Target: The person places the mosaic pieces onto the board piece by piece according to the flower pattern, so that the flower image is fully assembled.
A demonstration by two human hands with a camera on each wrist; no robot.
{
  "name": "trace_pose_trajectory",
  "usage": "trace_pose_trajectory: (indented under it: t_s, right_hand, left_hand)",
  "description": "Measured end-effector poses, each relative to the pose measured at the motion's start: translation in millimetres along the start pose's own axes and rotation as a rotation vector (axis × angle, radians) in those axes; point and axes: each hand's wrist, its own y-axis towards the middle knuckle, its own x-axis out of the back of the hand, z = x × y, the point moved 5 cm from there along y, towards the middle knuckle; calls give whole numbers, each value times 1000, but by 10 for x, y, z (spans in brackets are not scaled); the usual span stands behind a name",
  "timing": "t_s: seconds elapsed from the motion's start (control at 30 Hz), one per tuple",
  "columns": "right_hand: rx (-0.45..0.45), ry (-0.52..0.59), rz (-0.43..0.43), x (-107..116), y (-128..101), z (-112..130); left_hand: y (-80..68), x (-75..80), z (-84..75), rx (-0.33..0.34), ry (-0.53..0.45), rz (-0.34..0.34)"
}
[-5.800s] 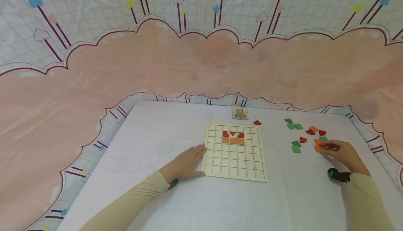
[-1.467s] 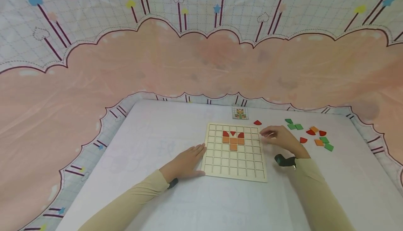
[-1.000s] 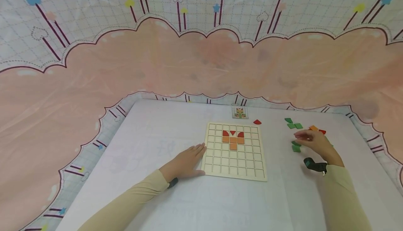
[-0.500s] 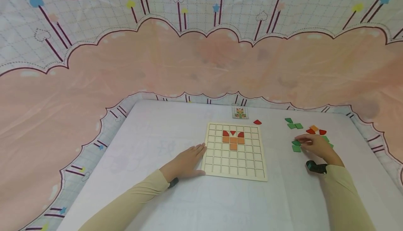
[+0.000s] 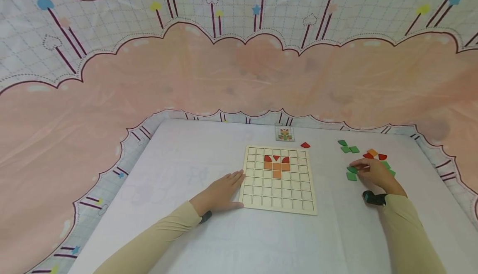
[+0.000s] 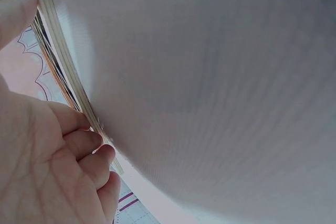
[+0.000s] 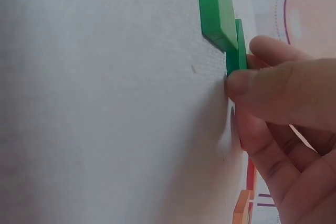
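My left hand (image 5: pixel 220 193) lies with straight fingers along the left edge of the cream grid board (image 5: pixel 295 191). In the left wrist view, the fingertips and thumb touch the board's side (image 6: pixel 79 87). The board holds red pieces (image 5: pixel 285 160) in an upper row and orange squares (image 5: pixel 276 174) below them. At the right, my right hand (image 5: pixel 375 174) pinches a dark green curved-edge piece (image 5: pixel 351 169) between thumb and fingers. The right wrist view has the thumb on this green piece (image 7: pixel 237 59), beside a thicker-looking green square (image 7: pixel 218 11).
A small pattern card (image 5: pixel 285 133) lies beyond the board, with a red piece (image 5: pixel 305 145) to its right. Green pieces (image 5: pixel 354 149), an orange square (image 5: pixel 372 152) and red pieces (image 5: pixel 382 157) are scattered around my right hand. White cloth (image 5: pixel 168 149) covers the table.
An orange square now sits below the orange row on the board. My right hand went from the orange pieces to the board, then back right to the green piece. My left hand stayed put.
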Motion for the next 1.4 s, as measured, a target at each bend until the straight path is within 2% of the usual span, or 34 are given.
trace_pose_trajectory:
  t_s: [0.2, 0.47, 0.6, 0.8, 1.4]
  right_hand:
    - [15, -17, -10, 15, 34, 22]
    - [26, -26, 15, 3, 189, 88]
    - [46, 10, 46, -50, 250, 153]
    - [25, 71, 95, -104, 275, 241]
    - [10, 18, 147, -114, 305, 297]
  left_hand:
    - [0, -2, -3, -1, 0, 3]
    - [5, -3, 5, 3, 9, 3]
    - [4, 3, 11, 6, 4, 6]
    - [2, 14, 9, 1, -4, 7]
    - [8, -6, 16, -5, -3, -3]
